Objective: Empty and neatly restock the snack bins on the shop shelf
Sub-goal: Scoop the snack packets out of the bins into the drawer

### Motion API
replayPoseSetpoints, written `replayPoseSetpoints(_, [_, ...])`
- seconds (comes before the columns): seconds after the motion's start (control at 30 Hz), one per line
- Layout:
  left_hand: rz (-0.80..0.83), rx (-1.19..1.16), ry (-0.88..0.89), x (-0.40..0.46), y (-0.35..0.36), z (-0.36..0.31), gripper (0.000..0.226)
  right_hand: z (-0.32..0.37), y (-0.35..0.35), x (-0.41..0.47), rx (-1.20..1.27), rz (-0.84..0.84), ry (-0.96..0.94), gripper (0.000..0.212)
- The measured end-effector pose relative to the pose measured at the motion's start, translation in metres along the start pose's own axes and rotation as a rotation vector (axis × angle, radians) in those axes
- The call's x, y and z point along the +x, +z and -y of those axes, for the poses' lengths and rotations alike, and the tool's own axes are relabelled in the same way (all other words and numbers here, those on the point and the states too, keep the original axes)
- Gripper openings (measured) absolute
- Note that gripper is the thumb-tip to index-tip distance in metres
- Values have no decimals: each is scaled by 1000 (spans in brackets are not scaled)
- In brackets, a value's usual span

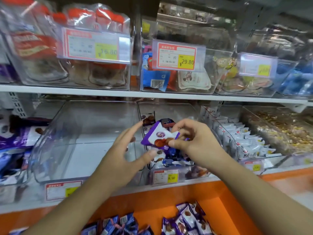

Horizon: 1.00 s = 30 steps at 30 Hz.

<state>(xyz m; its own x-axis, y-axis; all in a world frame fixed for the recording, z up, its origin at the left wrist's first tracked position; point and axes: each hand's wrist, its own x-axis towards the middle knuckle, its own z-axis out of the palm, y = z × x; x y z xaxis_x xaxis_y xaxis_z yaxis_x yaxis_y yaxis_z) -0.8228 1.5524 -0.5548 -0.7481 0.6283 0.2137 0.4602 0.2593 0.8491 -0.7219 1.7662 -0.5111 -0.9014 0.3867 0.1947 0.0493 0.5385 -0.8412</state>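
My right hand (191, 139) pinches a purple-and-white snack packet (158, 135) above a clear bin (169, 175) holding several similar purple packets. My left hand (125, 153) is spread beside the packet, fingers straight, thumb just under it and fingertips near its left edge. To the left stands a clear bin (81, 133) with nothing visible inside. More purple packets (183, 219) lie loose on the orange ledge below.
Bins of white packets (240, 138) and loose yellow-brown snacks (279, 131) stand to the right. A bin of purple packs (15, 138) is at left. The upper shelf (152, 94) carries clear bins with price tags (176, 55).
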Motion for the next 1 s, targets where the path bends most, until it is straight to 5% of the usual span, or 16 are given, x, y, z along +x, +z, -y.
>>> replayPoseSetpoints(0.13, [-83, -33, 8, -6, -7, -8, 13, 9, 4, -23, -1, 85, -27, 24])
replayPoseSetpoints(0.23, [-123, -99, -50, -21, -12, -14, 8, -3, -1, -26, -43, 111, 63, 24])
replayPoseSetpoints(0.37, [-178, -249, -182, -47, -18, -20, 6, -28, 0, -20, -458, 227, 199, 25])
replayPoseSetpoints(0.47, [-153, -270, -268, -67, -24, -21, 7, -30, 9, -18, -400, 194, 187, 16])
replayPoseSetpoints(0.67, [-100, -192, -364, -115, -68, -22, 14, 18, 6, -46, -66, -166, 80, 18])
replayPoseSetpoints(0.73, [-83, -139, -410, -132, -92, -14, 13, 42, 22, -66, 63, -62, 122, 19])
replayPoseSetpoints(0.9, [-78, 38, -477, -171, -162, 17, 9, 47, 133, -115, -65, 392, 264, 25])
replayPoseSetpoints(1.0, [-64, 233, -436, -188, -196, 31, 11, 30, 216, -139, 9, 499, 419, 26])
